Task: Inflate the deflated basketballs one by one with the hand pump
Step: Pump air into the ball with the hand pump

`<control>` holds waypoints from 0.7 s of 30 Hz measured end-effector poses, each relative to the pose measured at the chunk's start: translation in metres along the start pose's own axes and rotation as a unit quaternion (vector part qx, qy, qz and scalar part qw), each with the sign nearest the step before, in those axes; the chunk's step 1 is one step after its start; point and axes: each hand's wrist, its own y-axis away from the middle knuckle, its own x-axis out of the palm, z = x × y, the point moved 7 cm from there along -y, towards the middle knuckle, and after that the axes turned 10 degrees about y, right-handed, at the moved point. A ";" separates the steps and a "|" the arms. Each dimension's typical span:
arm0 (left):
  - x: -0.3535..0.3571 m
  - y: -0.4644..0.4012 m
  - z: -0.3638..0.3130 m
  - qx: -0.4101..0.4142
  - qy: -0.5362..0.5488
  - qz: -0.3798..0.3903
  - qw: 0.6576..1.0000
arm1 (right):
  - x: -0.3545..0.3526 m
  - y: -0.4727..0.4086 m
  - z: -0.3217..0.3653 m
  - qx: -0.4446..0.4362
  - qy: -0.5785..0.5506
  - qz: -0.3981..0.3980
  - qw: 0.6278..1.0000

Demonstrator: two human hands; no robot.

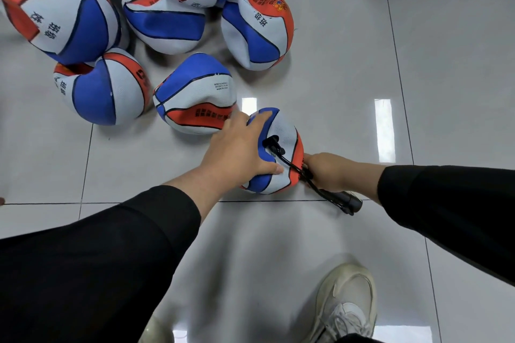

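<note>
The deflated basketball [274,152] rests on the tiled floor [348,78], just beside the pile of other basketballs [156,25]. The left hand [239,147] grasps it from above, fingers spread over the blue panel. The right hand [328,171] closes on the hand pump [344,200] at the ball's right side; the black hose [278,152] reaches the valve area. Hold the ball firmly against the floor. Keep the hose unkinked and the needle square in the valve during each stroke.

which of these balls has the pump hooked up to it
The basketball under the left hand, nearest the shoe: the pump hose ends on its top. The others lie untouched.
</note>
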 end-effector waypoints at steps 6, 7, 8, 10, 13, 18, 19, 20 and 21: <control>-0.011 0.016 0.014 -0.042 0.052 -0.026 0.997 | -0.042 0.012 -0.031 0.083 -0.162 -0.055 0.982; -0.014 0.019 0.016 -0.050 0.059 -0.036 0.996 | -0.051 0.015 -0.038 0.101 -0.224 -0.085 0.966; -0.016 0.022 0.019 -0.061 0.066 -0.047 0.995 | -0.060 0.019 -0.043 0.112 -0.287 -0.116 0.944; -0.020 0.027 0.024 -0.085 0.080 -0.066 0.991 | -0.075 0.029 -0.045 0.112 -0.378 -0.155 0.906; -0.026 0.028 0.027 -0.116 0.085 -0.077 0.987 | -0.093 0.045 -0.038 0.094 -0.417 -0.166 0.889; -0.034 0.030 0.030 -0.158 0.054 -0.054 0.984 | -0.108 0.067 -0.028 0.079 -0.422 -0.188 0.883; -0.034 0.032 0.030 -0.162 0.049 -0.053 0.984 | -0.110 0.071 -0.027 0.086 -0.412 -0.195 0.886; -0.036 0.036 0.030 -0.160 0.042 -0.054 0.985 | -0.114 0.077 -0.024 0.092 -0.396 -0.200 0.891; -0.036 0.040 0.029 -0.156 0.034 -0.056 0.986 | -0.119 0.081 -0.021 0.095 -0.373 -0.202 0.901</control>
